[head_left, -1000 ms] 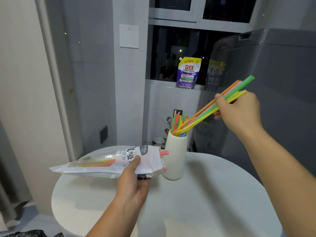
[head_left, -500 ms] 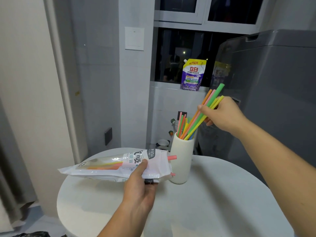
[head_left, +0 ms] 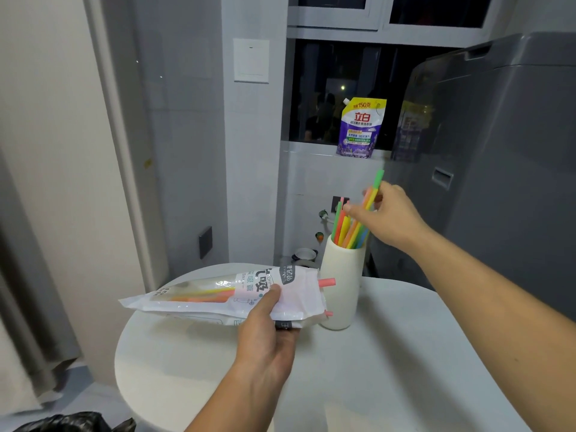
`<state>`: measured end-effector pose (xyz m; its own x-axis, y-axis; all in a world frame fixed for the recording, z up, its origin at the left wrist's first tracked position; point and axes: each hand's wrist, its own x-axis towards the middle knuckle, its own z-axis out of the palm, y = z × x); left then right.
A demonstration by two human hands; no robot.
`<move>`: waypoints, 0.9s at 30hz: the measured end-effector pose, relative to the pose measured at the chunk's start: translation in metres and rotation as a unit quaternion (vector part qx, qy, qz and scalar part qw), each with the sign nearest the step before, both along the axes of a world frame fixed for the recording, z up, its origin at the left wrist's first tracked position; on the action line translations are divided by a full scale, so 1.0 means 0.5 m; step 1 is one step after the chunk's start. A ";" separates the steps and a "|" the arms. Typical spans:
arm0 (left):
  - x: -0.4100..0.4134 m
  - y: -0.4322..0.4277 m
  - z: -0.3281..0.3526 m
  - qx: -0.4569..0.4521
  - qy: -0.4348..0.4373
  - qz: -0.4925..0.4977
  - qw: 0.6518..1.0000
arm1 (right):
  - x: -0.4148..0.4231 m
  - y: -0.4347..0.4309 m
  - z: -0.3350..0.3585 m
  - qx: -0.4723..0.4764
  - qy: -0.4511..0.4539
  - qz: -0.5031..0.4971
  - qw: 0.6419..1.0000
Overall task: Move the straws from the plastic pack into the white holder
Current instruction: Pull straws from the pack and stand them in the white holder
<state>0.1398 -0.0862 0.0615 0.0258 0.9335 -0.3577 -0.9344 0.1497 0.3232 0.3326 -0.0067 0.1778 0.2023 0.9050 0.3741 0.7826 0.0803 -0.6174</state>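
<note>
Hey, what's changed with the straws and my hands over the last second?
The right hand moved down toward the white holder, sliding its bundle of straws deeper in and more upright; it still grips them. The left hand still holds the plastic pack over the table; the holder hasn't moved.

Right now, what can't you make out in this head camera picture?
1. Head view: how many are left inside the pack; its printed front and the left hand cover them.
2. Head view: lower ends of the straws in the holder; its wall hides them.
3. Head view: table's near side; the bottom edge cuts it off.
</note>
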 end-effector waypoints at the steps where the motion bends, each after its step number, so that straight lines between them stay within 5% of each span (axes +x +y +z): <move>1: 0.000 0.001 -0.002 -0.001 0.000 0.000 1.000 | -0.003 -0.002 -0.001 0.013 0.027 0.006 1.000; 6: -0.001 0.002 -0.007 -0.007 0.003 0.002 1.000 | -0.021 -0.015 -0.002 0.125 0.085 0.051 0.987; 16: -0.007 -0.002 -0.003 -0.001 0.022 -0.011 1.000 | -0.025 -0.037 -0.046 -0.040 -0.224 0.060 0.972; 24: -0.014 -0.005 0.004 0.017 0.020 -0.016 1.000 | -0.045 -0.101 -0.046 0.167 -0.066 0.004 0.984; 27: -0.019 0.006 -0.003 0.059 0.041 -0.031 0.997 | -0.082 -0.142 -0.092 0.088 0.121 0.010 0.989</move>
